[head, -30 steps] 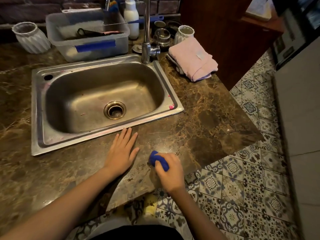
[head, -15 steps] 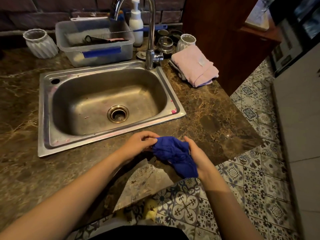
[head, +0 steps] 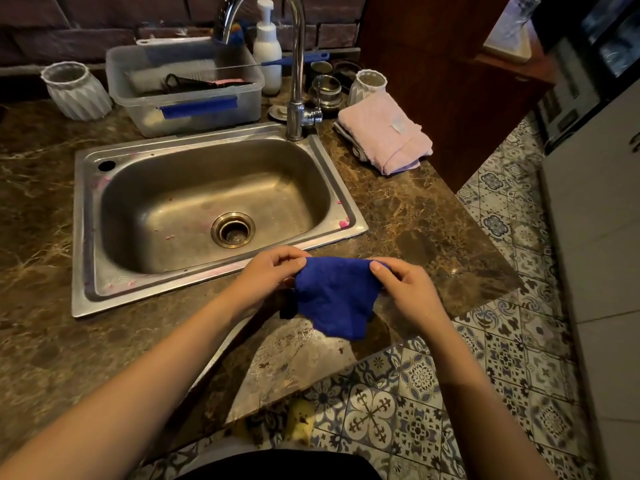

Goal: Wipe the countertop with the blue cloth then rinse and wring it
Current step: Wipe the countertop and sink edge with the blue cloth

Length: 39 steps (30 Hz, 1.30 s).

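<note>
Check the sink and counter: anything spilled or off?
Yes. Pink smears mark the sink rim, clearest at its front right corner and left edge. Small dark specks sit on the countertop near its front edge, below the blue cloth.

Single head-worn wide-angle view, looking forward and steeply down from above counter edge. Close range: forearms enter from bottom, left hand (head: 266,275) and right hand (head: 405,289) near frame centre. Sink (head: 104,296) fills upper-middle, faucet (head: 294,64) and back wall at top edge, so facing toward wall. Countertop (head: 433,230) edge cuts diagonally; tiled floor (head: 502,375) visible lower right. Straight lines bowed near borders. No second view to overlap.
</note>
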Available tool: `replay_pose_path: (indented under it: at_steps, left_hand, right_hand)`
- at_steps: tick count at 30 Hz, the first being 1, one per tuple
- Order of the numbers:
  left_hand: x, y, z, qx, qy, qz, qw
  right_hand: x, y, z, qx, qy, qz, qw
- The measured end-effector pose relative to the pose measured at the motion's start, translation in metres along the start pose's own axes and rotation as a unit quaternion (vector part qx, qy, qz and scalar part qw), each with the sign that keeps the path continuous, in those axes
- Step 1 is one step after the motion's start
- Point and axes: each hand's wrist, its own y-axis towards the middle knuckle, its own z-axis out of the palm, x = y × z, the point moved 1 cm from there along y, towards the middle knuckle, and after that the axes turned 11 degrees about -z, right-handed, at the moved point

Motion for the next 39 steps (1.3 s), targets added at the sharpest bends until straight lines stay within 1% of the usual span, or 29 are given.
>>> replay_pose_path:
  at_steps: [3,6,9,12,14,16,18,19,20,21,22,24,25,26,27,29,31,32,34,36,38,39]
  left_hand:
    - [-0.012,-0.006,-0.002,0.003,0.021,0.024,1.000]
    - [-0.029,-0.012,-0.001,0.015,0.040,0.074,0.996]
    - [-0.047,-0.010,0.002,-0.020,0.079,0.145,0.986]
    - [-0.061,-0.008,0.009,-0.067,0.090,0.192,0.975]
    - [-0.060,-0.009,0.014,-0.074,0.122,0.202,0.969]
    - [-0.044,-0.007,0.016,-0.076,0.171,0.200,0.962]
    - [-0.016,0.003,0.018,-0.083,0.211,0.175,0.958]
    - [-0.001,0.011,0.019,-0.088,0.234,0.153,0.956]
    - [0.014,0.019,0.020,-0.096,0.262,0.134,0.951]
    - [0.027,0.026,0.020,-0.105,0.288,0.118,0.945]
    - [0.036,0.031,0.021,-0.117,0.304,0.109,0.939]
    - [0.043,0.038,0.020,-0.143,0.311,0.113,0.933]
    - [0.043,0.040,0.018,-0.151,0.312,0.120,0.930]
    - [0.042,0.041,0.017,-0.155,0.315,0.132,0.927]
    - [0.041,0.041,0.016,-0.159,0.322,0.143,0.922]
    - [0.042,0.038,0.009,-0.181,0.351,0.172,0.903]
    - [0.050,0.033,-0.002,-0.215,0.394,0.188,0.874]
    - [0.055,0.030,-0.010,-0.230,0.419,0.185,0.859]
    - [0.070,0.024,-0.028,-0.245,0.479,0.179,0.824]
    - [0.085,0.020,-0.044,-0.230,0.548,0.175,0.785]
    - [0.097,0.019,-0.054,-0.203,0.613,0.167,0.745]
    - [0.100,0.020,-0.055,-0.197,0.634,0.161,0.730]
  right_hand:
    - [0.010,0.005,-0.005,-0.018,-0.012,-0.034,0.999]
    - [0.026,0.012,-0.011,-0.047,0.005,-0.059,0.997]
    - [0.043,0.021,-0.020,-0.067,0.014,-0.097,0.993]
    - [0.050,0.023,-0.029,-0.078,0.025,-0.115,0.990]
    - [0.044,0.018,-0.032,-0.070,0.044,-0.108,0.991]
    - [0.026,0.009,-0.027,-0.056,0.038,-0.071,0.995]
    - [-0.003,0.003,-0.012,-0.042,-0.007,-0.006,0.999]
    - [-0.018,0.001,-0.003,-0.043,-0.047,0.028,0.998]
    - [-0.032,-0.001,0.005,-0.048,-0.111,0.045,0.992]
    - [-0.043,-0.003,0.012,-0.044,-0.194,0.021,0.980]
    - [-0.051,-0.004,0.019,-0.017,-0.270,-0.045,0.962]
    - [-0.061,-0.003,0.034,0.105,-0.346,-0.194,0.912]
    - [-0.066,-0.002,0.041,0.165,-0.367,-0.238,0.884]
    - [-0.073,0.000,0.046,0.206,-0.385,-0.261,0.861]
    - [-0.078,0.002,0.050,0.226,-0.401,-0.268,0.846]
    - [-0.084,0.011,0.051,0.223,-0.419,-0.272,0.837]
    - [-0.084,0.019,0.044,0.189,-0.422,-0.276,0.843]
    - [-0.086,0.022,0.037,0.165,-0.414,-0.266,0.855]
    - [-0.095,0.022,0.024,0.102,-0.391,-0.218,0.889]
    - [-0.104,0.013,0.017,0.061,-0.381,-0.166,0.907]
    - [-0.107,-0.002,0.023,0.058,-0.381,-0.147,0.911]
    - [-0.106,-0.011,0.029,0.067,-0.375,-0.141,0.914]
